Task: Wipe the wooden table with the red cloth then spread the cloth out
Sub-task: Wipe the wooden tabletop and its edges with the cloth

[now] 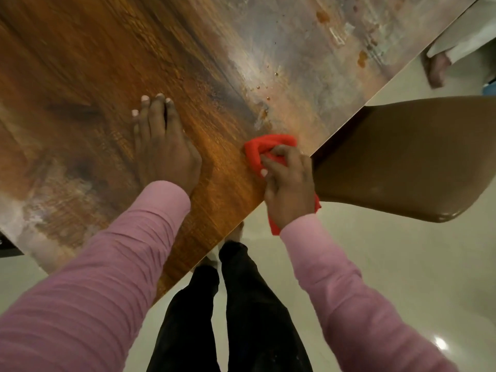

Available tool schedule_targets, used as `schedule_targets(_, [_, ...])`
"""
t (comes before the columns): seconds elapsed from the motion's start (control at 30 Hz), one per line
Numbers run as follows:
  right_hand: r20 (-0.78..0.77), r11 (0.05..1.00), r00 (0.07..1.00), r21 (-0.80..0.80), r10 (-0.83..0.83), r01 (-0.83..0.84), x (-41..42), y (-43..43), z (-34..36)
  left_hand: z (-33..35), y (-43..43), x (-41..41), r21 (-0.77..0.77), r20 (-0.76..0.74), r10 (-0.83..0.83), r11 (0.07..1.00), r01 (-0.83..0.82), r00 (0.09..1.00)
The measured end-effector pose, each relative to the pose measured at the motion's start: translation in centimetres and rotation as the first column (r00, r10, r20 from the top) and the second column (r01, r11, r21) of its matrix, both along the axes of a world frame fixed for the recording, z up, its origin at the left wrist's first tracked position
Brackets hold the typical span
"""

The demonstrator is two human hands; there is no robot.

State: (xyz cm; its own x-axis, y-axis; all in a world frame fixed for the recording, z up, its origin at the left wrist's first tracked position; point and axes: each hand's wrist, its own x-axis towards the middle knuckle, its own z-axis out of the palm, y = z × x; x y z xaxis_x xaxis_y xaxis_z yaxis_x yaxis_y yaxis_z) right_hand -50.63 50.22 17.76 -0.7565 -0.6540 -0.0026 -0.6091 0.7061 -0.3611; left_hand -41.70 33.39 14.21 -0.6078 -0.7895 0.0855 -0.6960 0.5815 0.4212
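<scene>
The wooden table [107, 65] fills the upper left of the head view, its near edge running diagonally. My right hand [288, 183] is closed around the bunched red cloth [264, 147] right at that edge; part of the cloth hangs below my wrist. My left hand [163, 146] lies flat on the tabletop to the left, fingers together and pointing away, holding nothing. Small brown drops and orange smears [268, 99] dot the pale, shiny part of the table beyond the cloth.
A brown chair back [402, 162] juts in from the right, touching the table edge beside my right hand. Another person's foot and white garment [440, 65] stand at the far right. My dark trousers and pale tiled floor [375, 251] lie below.
</scene>
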Motion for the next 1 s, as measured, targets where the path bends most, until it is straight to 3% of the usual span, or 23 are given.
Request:
schedule_targets(0.13, [-0.055,0.974,0.976,0.09,0.212,-0.206,-0.6,0.5,0.2,1.2,1.2,-3.2,0.016,-0.036,-0.052,0.999,0.052,0.998])
schedule_targets(0.2, [-0.084,0.989,0.988,0.086,0.127,-0.12,-4.6,-0.3,0.1,1.4,0.9,-4.9,0.017,-0.039,-0.069,0.997,0.07,0.997])
schedule_targets(0.3, [-0.059,0.991,0.99,0.038,-0.124,0.127,-11.3,-2.7,0.3,0.7,0.0,-6.1,0.021,-0.013,-0.055,0.998,0.055,0.998])
schedule_targets(0.4, [-0.071,0.975,0.973,0.01,-0.219,0.22,-12.3,-3.9,0.0,-0.1,0.0,-6.5,0.021,0.017,-0.041,0.999,0.04,0.999])
schedule_targets(0.47, [-0.075,0.99,0.987,-0.011,-0.142,0.142,-9.5,-3.5,-0.5,-0.4,0.2,-6.7,-0.004,0.027,-0.046,0.999,0.046,0.999])
schedule_targets(0.53, [-0.078,0.998,0.995,-0.018,0.057,-0.059,-5.8,-2.8,-0.8,-0.5,0.1,-7.0,-0.016,0.03,-0.034,0.999,0.035,0.999])
schedule_targets(0.67, [-0.115,0.905,0.897,0.05,0.426,-0.423,-7.1,-1.9,-0.7,-0.6,0.2,-7.3,-0.015,0.023,-0.014,1.0,0.014,1.0])
schedule_targets(0.87, [-0.105,0.987,0.983,0.08,0.15,-0.142,-16.7,-6.7,-0.4,-0.7,0.3,-7.4,-0.007,0.07,-0.007,1.0,0.007,0.997])
schedule_targets(0.93, [-0.086,0.981,0.977,0.053,0.193,-0.189,-14.4,-6.9,-0.5,-0.6,0.3,-7.5,0.01,0.072,0.011,1.0,-0.011,0.997])
schedule_targets(1.0, [-0.048,0.94,0.939,0.002,0.342,-0.342,-10.1,-6.1,-0.6,-0.4,0.2,-7.6,0.013,0.055,0.026,1.0,-0.026,0.998])
